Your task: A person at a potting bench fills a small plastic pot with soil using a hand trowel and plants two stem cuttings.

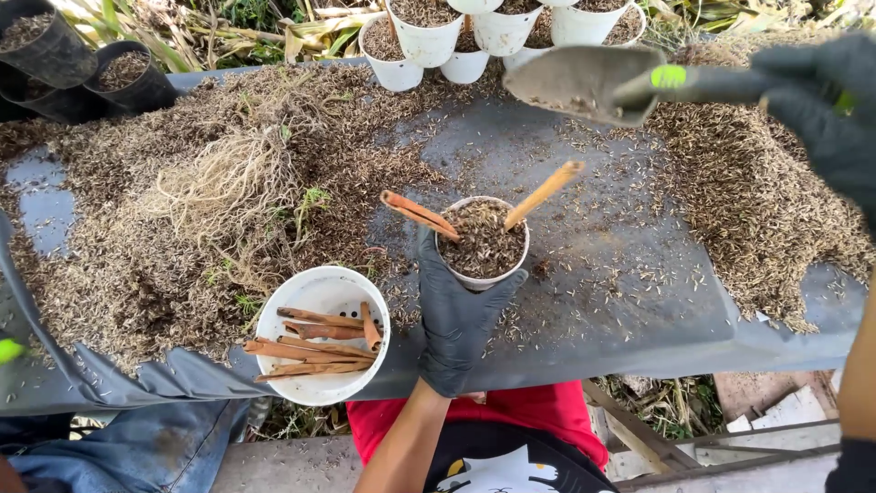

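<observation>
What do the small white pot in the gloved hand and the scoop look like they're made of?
The small white pot looks like thin plastic: smooth, matte white, with a fine rolled rim. The scoop seems to be dull grey metal, though moulded plastic is possible; its handle carries a bright green, probably rubbery band. The gloves on the left hand look like black rubber.

At twelve o'clock stand six white pots (425,36); at ten, two black pots (128,78). One white cup (483,245) holds two sticks (544,194). At seven, one white bowl (321,294) carries six sticks.
</observation>
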